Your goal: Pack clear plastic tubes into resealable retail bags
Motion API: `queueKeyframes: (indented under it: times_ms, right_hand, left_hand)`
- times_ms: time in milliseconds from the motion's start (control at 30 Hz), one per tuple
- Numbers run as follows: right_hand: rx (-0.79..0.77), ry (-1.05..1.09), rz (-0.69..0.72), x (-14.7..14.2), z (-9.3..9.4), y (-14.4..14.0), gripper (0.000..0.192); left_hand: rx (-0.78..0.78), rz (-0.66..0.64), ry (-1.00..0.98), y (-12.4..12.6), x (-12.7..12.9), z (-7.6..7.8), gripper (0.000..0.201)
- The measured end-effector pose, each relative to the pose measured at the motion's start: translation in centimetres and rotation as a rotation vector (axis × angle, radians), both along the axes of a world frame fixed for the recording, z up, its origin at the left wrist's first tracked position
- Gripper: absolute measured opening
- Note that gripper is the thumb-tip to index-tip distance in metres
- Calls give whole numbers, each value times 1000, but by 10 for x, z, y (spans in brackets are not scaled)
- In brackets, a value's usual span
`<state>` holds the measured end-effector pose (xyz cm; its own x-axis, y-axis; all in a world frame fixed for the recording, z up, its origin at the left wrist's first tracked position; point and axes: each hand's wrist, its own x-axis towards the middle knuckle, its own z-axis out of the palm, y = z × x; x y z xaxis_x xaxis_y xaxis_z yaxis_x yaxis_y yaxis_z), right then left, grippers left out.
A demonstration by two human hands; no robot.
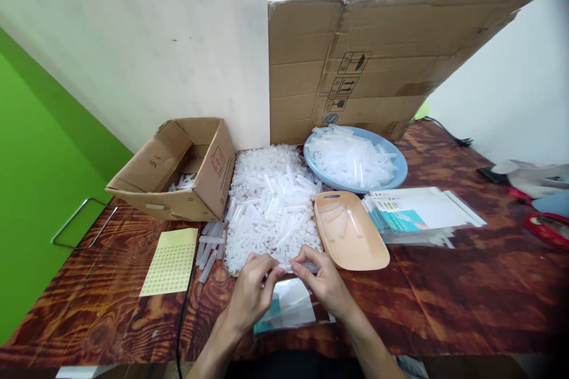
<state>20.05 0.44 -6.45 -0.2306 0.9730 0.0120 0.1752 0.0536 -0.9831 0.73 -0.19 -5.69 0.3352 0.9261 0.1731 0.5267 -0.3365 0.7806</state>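
Nearest the camera, the left hand (251,291) and right hand (323,282) meet fingertip to fingertip, both pinched on one small clear tube (284,267) held level just above a packet (291,307) lying flat on the table (466,302). The tube looks slim, translucent and slick, hard to pick out against the pile (271,204) of like pieces right behind it. As I judge it, the grip is shallow, by fingertips only, so a slight twist could flick the tube into the pile, where it would be lost among the rest; a knuckle brushing the pile's near edge could also spill pieces onto the packet. Just right of the hands sits a tan tray (355,249) holding a few tubes, close enough for an elbow swing to nudge it. To the left lies a yellow sheet (171,262). Further back are a blue plate (398,174) heaped with tubes, a stack of packets (418,213), and an open box (178,169).
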Motion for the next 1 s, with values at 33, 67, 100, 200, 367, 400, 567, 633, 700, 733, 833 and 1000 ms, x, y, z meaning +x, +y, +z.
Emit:
queueKeyframes:
  times_ms: [33, 67, 100, 200, 367, 400, 567, 633, 700, 733, 833, 1000]
  right_hand:
    - [-58, 37, 3, -1, -3, -2, 31]
    - [-116, 65, 11, -1, -5, -5, 33]
    - [-165, 73, 20, 2, -7, -8, 33]
    - [-184, -27, -50, 23, -4, -22, 26]
    - [-18, -255, -303, 91, 11, -50, 21]
    - [7, -280, -298, 101, 12, -54, 20]
    - [-56, -202, -227, 108, 2, -70, 24]
    - [-108, -79, -266, 95, -8, -73, 30]
    - [-88, 49, -363, 78, -17, -72, 34]
    - [-52, 106, -425, 70, -20, -70, 33]
    - [65, 250, -570, 43, -22, -61, 27]
    - [95, 395, -489, 6, -18, -50, 19]
  left_hand:
    - [64, -36, 13, -1, -1, -2, 26]
    - [106, -75, 24, -3, -2, -5, 23]
    - [131, -117, 44, -6, -3, -9, 20]
    - [123, -198, 223, -16, -10, -27, 20]
    - [-29, -126, 616, -38, -24, -59, 54]
    - [-76, -110, 648, -42, -25, -62, 60]
    - [-355, -146, 618, -45, -37, -49, 39]
    - [-418, -219, 488, -40, -44, -38, 15]
    - [-506, -294, 286, -34, -51, -28, 9]
    - [-564, -315, 186, -31, -55, -24, 13]
    - [-697, -330, -39, -26, -59, -19, 25]
    - [-732, -261, -253, -24, -53, -21, 38]
